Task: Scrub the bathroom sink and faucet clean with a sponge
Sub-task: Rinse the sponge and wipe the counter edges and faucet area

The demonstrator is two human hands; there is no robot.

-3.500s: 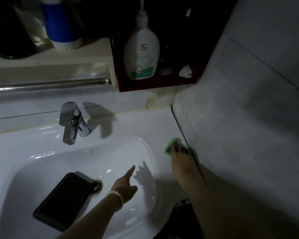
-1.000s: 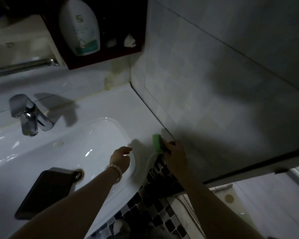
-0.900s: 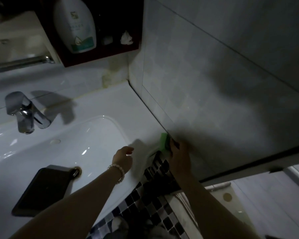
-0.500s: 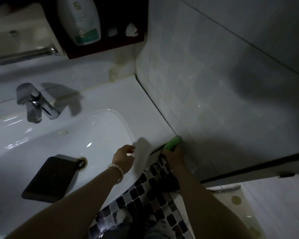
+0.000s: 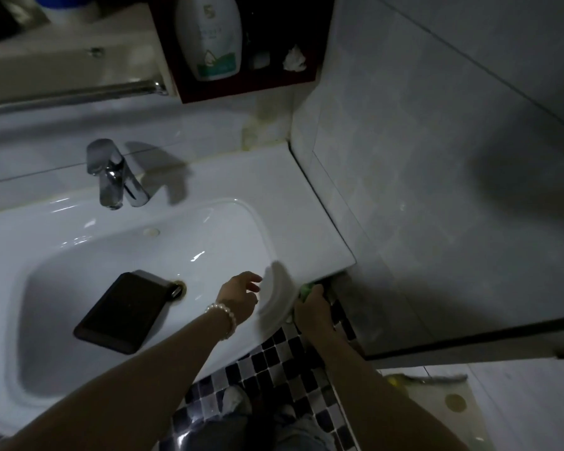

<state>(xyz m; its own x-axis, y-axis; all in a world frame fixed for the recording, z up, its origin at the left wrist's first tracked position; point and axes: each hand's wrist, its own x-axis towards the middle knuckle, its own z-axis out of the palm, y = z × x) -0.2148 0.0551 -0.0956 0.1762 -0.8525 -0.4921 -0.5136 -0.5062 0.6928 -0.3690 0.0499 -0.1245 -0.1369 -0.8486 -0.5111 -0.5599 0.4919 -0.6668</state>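
Note:
The white sink [image 5: 293, 203] fills the left and middle of the view, with a chrome faucet [image 5: 113, 174] at its back. My right hand [image 5: 311, 312] grips a green sponge [image 5: 305, 290] against the sink's front right edge, just below the rim; only a sliver of the sponge shows. My left hand [image 5: 240, 296], with a pearl bracelet on the wrist, hovers over the basin's right side with its fingers loosely curled and nothing in it.
A black phone-like slab [image 5: 124, 309] lies in the basin beside the drain [image 5: 178, 286]. A white pump bottle [image 5: 212, 37] stands in a dark red shelf above. A tiled wall [image 5: 437, 190] rises to the right. Checkered floor tiles [image 5: 274, 362] show below.
My right hand has slid the sponge from the rim's top by the wall, forward and over the front right corner, down onto the front edge. The left hand stays over the basin.

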